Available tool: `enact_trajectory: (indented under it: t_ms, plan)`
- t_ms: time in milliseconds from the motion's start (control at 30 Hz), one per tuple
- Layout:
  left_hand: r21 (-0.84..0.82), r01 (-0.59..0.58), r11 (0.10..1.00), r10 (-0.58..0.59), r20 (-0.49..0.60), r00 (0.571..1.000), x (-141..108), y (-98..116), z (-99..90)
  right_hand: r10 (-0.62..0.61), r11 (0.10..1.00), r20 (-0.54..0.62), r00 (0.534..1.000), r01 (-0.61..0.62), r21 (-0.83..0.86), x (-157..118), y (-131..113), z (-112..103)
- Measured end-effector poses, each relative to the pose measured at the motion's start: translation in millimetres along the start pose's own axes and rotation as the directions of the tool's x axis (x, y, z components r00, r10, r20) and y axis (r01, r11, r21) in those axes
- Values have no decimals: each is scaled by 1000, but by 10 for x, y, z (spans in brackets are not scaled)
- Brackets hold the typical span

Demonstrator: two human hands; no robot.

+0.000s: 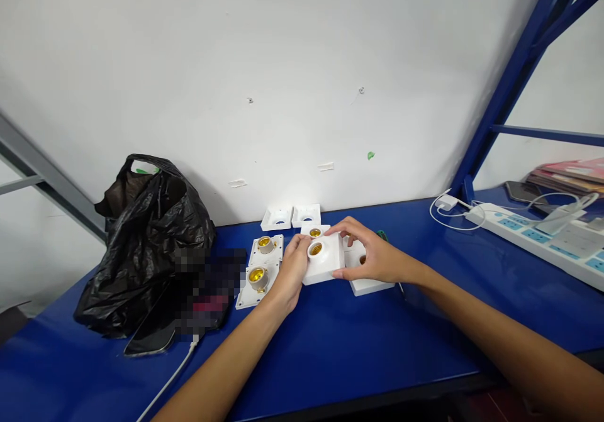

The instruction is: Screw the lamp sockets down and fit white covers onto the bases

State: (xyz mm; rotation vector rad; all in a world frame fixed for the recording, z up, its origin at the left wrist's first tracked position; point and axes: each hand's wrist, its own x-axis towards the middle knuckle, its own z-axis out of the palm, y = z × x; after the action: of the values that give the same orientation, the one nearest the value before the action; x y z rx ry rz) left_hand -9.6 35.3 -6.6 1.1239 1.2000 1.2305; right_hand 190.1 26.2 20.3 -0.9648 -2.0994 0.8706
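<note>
A square white lamp socket [329, 260] with a round threaded opening is held between both hands above the blue table. My left hand [292, 273] grips its left side, and my right hand [362, 253] pinches its right side between thumb and fingers. Behind it is another white socket [314, 231], partly hidden. A further white socket [370, 285] lies under my right hand. Left of my left hand lie two open bases with brass-coloured sockets, one farther back [265, 246] and one nearer [257, 277]. Two white covers [277, 218] [306, 215] rest against the wall side.
A black plastic bag [146, 252] stands at the left, beside a dark phone [153, 331] and a white cable [172, 375]. At the right are a white power strip [535, 234], cables and a blue metal frame [503, 88]. A green-handled tool [382, 236] lies partly behind my right hand.
</note>
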Motion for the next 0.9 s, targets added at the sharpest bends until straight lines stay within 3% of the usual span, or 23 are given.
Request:
enact_trajectory:
  t_ms: [200, 400, 433, 500, 567, 600, 700, 900]
  plan:
    - [257, -243, 936, 219, 117, 969, 35, 75, -28, -19, 1000, 91, 996, 19, 2, 7, 10, -17]
    - [551, -407, 729, 419, 113, 901, 96, 184, -168, -63, 997, 200, 978, 70, -27, 4, 27, 5]
    - [647, -414, 640, 461, 108, 881, 100, 202, -202, -60, 997, 208, 976, 68, -35, 4, 31, 5]
    - [907, -329, 264, 530, 149, 835, 105, 221, -266, -50, 996, 226, 973, 65, -60, 6, 41, 2]
    - [983, -176, -55, 496, 180, 849, 111, 216, -318, -42, 993, 243, 969, 67, -96, 7, 53, -2]
    - [983, -127, -136, 457, 176, 872, 115, 205, -337, -39, 991, 253, 967, 70, -116, 6, 59, -4]
    - [972, -97, -215, 358, 170, 918, 129, 167, -371, -30, 979, 276, 961, 85, -187, -1, 71, -3]
    - [968, -87, -234, 319, 161, 934, 137, 152, -393, 6, 971, 191, 982, 40, -234, -27, 50, 37]
